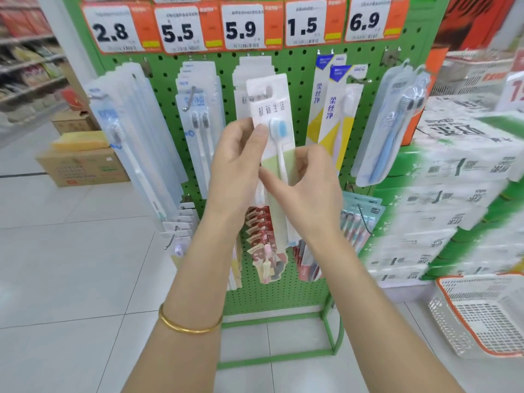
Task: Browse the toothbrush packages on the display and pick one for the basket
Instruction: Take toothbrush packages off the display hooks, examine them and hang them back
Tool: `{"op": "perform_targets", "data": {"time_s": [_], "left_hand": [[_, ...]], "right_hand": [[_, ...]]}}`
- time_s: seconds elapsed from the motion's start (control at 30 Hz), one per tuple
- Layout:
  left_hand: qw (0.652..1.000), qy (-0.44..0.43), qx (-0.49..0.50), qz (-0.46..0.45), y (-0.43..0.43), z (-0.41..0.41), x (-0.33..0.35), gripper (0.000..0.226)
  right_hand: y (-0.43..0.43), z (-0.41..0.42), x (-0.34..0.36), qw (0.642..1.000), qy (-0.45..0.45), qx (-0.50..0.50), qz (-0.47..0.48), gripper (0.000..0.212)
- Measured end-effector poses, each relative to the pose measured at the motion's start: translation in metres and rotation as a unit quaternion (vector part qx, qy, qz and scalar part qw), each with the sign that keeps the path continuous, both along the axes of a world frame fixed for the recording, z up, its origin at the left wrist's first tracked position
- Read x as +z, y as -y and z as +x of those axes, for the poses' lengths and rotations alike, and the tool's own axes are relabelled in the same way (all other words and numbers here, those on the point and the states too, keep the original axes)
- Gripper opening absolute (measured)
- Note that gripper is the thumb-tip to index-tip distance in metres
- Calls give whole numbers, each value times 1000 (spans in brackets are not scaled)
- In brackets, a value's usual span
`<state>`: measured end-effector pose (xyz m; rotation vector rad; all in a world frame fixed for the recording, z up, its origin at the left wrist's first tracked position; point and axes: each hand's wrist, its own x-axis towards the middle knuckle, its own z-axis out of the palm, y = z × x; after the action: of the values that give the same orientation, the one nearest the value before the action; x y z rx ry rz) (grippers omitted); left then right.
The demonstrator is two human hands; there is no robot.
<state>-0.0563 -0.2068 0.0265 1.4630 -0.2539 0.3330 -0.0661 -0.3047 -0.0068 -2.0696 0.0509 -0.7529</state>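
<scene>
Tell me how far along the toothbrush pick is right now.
Done: one white package with a blue-bristled brush looks off its hook, in front of the green pegboard. In hand: left hand and right hand both pinch it. Left: it is not yet in the basket on the floor to the right.

Cardboard boxes [85,165] sit on the tiled floor [71,265] beside stacked tissue packs [453,194]

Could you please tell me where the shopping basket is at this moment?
In the head view, the basket sits on the floor at the lower right, right of the green display stand and below the stacked tissue packs.
</scene>
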Motion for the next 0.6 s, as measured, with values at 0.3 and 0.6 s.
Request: {"op": "perform_targets", "data": {"time_s": [0.3, 0.6], "left_hand": [[996, 44, 62, 39, -7, 13, 8, 20], [989, 24, 119, 81, -8, 26, 0, 4]], "right_hand": [[-21, 13, 13, 999, -9, -30, -21, 54], [-17, 23, 2, 997, -20, -5, -81, 51]]}}
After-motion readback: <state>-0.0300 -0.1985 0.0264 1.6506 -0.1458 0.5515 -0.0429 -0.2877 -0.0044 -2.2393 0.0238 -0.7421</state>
